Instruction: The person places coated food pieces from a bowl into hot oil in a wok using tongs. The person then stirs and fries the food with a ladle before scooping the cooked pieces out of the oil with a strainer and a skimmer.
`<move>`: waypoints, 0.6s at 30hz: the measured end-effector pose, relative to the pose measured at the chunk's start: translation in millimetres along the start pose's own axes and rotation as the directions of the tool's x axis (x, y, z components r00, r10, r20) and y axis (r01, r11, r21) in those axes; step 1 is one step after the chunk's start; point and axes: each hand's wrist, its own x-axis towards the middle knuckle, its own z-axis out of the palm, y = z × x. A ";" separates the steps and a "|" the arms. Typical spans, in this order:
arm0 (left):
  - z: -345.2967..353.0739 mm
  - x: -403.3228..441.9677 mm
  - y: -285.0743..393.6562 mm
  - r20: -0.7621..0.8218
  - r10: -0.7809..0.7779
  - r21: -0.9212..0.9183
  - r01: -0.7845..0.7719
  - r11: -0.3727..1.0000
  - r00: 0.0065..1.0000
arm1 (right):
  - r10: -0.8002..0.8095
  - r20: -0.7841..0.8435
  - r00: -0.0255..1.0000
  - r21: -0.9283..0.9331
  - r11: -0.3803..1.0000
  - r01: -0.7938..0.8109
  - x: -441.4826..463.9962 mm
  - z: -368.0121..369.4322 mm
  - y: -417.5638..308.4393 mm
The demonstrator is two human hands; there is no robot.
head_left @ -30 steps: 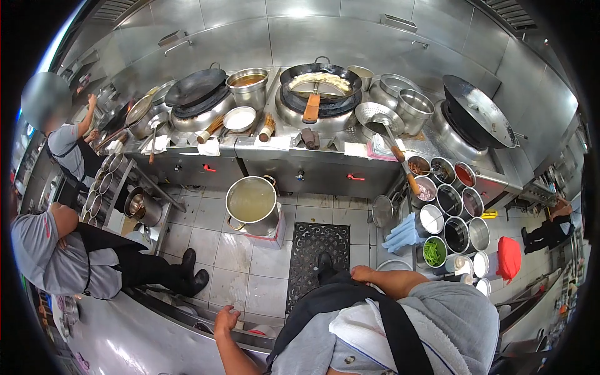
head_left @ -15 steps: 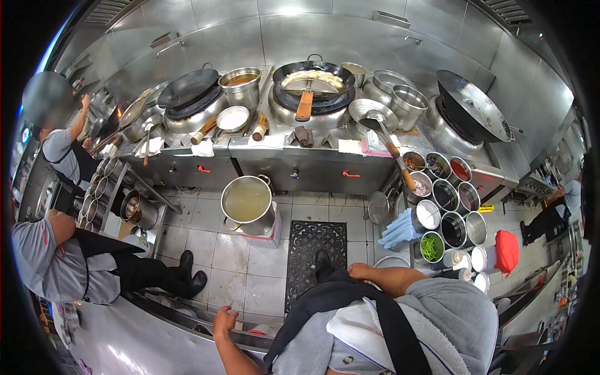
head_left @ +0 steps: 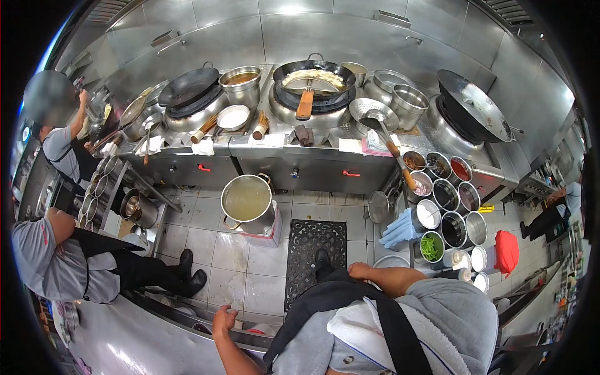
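Observation:
My left hand [head_left: 224,320] rests at the edge of the steel counter [head_left: 144,337] on the left, fingers loosely apart and holding nothing that I can see. My right hand [head_left: 359,270] lies curled against the black apron [head_left: 312,312] at my thigh, with nothing visible in it. Ahead, a wok [head_left: 300,70] on a burner holds pale pieces in oil, and a wooden-handled strainer [head_left: 304,103] lies across it. A tall pot [head_left: 246,199] of cloudy liquid stands on the floor before me. A white towel [head_left: 369,331] hangs over my front.
Ingredient tins, one with green vegetables [head_left: 430,246], crowd the right side beside a blue cloth [head_left: 397,230]. A ladle [head_left: 400,164] leans there. Another wok [head_left: 478,106] is tilted at the right. A person [head_left: 69,262] sits or leans at left; another person [head_left: 62,150] works beyond. A black mat [head_left: 317,250] covers the floor.
The flame near the far-left person no longer shows, and that person's raised arm has shifted slightly. My hands stay in place.

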 end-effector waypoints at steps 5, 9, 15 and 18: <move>-2.5 -1.2 4.0 0.011 -0.019 -0.018 0.019 1.000 1.000 | -0.034 -0.020 0.999 -0.012 0.999 0.033 7.0 5.7 6.6; -2.4 -2.4 3.1 -0.012 0.007 -0.005 -0.007 1.000 1.000 | -0.094 -0.053 0.994 -0.044 0.995 0.091 -2.8 1.5 1.2; 0.0 -0.5 0.5 -0.006 -0.006 -0.016 0.006 1.000 1.000 | -0.089 -0.038 0.995 -0.020 0.996 0.088 -8.0 -2.8 -2.8; -1.4 -1.3 1.9 -0.002 -0.013 -0.020 0.013 1.000 1.000 | -0.086 -0.025 0.996 -0.014 0.996 0.085 -6.9 -3.1 -2.5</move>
